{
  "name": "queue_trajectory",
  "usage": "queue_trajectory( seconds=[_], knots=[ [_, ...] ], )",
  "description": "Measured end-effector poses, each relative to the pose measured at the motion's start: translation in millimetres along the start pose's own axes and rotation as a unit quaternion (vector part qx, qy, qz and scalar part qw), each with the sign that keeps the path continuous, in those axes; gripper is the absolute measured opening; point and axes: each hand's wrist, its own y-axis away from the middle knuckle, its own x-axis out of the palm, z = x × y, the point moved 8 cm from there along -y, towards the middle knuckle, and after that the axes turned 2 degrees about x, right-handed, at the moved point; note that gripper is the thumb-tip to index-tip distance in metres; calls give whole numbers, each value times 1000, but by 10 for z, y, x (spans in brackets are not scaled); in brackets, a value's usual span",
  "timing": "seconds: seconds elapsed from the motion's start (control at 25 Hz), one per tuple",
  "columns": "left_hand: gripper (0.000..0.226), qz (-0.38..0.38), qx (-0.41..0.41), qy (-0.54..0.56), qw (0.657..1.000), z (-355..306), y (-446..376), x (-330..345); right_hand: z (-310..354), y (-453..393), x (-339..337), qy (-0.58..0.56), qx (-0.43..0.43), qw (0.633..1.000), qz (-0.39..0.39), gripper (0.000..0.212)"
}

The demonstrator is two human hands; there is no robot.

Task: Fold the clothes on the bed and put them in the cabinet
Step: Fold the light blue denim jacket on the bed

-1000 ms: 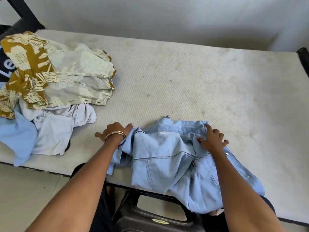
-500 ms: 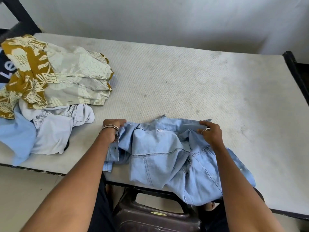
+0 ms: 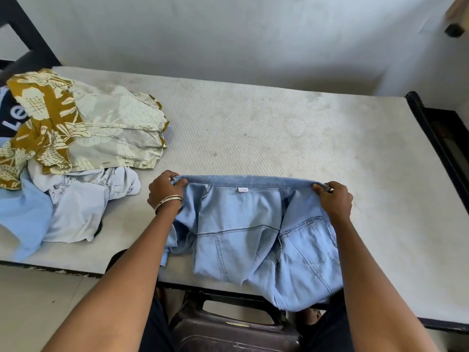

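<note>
My left hand (image 3: 166, 190) and right hand (image 3: 333, 200) pinch the collar ends of the light-blue denim shirt (image 3: 248, 232), stretched taut at the near edge of the white mattress (image 3: 279, 138), hem overhanging, white label showing.

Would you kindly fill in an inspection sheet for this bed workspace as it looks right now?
Surface: white textured mattress, stained, on a dark bed frame.
Job's things: light blue denim shirt stretched by its collar, lower part hanging over the near edge; heap of unfolded clothes at left, mustard floral shirt on top.
Clutter: nothing seen.
Hands: left hand and right hand each grip a collar end.
Cables: nothing seen.
Surroundings: pale wall behind; dark plastic stool below; cabinet not in view.
</note>
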Motion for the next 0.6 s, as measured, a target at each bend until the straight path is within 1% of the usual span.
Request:
queue_trajectory(
  seconds=[0.04, 0.12, 0.16, 0.2, 0.24, 0.28, 0.32, 0.36, 0.4, 0.44, 0.48, 0.52, 0.56, 0.6],
  knots=[
    [17, -8, -9, -16, 1000, -42, 33, -12, -23, 41, -54, -11, 31, 999, -24, 27],
    [18, -27, 12, -23, 999, -240, 63, -67, 24, 214, -136, -44, 56, 992, -103, 33],
    [18, -32, 16, -6, 999, -356, 100, -76, 92, 337, -126, -74, 47, 986, -140, 32],
    [18, -28, 25, 15, 999, -479, 164, -44, 176, 495, -73, -105, 20, 980, -166, 30],
    [18, -15, 45, 34, 998, -593, 267, 43, 257, 677, 41, -127, -16, 977, -171, 25],
    [18, 9, 68, 50, 996, -684, 408, 168, 325, 872, 215, -136, -55, 977, -152, 20],
    [21, 48, 96, 59, 992, -717, 584, 323, 345, 1056, 445, -126, -93, 981, -111, 15],
    [25, 97, 125, 60, 986, -686, 779, 510, 310, 1216, 725, -95, -127, 986, -45, 14],
    [33, 151, 143, 57, 977, -591, 972, 689, 233, 1360, 1024, -50, -153, 986, 37, 20],
    [45, 196, 147, 57, 968, -437, 1147, 838, 116, 1508, 1276, -8, -173, 978, 116, 31],
    [59, 214, 143, 59, 964, -262, 1294, 913, -19, 1622, 1414, 8, -179, 969, 169, 40],
    [69, 200, 134, 73, 968, -111, 1402, 917, -122, 1687, 1432, -11, -170, 968, 184, 47],
    [73, 163, 114, 93, 976, 22, 1461, 866, -194, 1699, 1366, -54, -142, 974, 166, 51],
    [72, 120, 84, 117, 982, 140, 1502, 803, -250, 1679, 1278, -101, -107, 980, 136, 52]
  ],
)
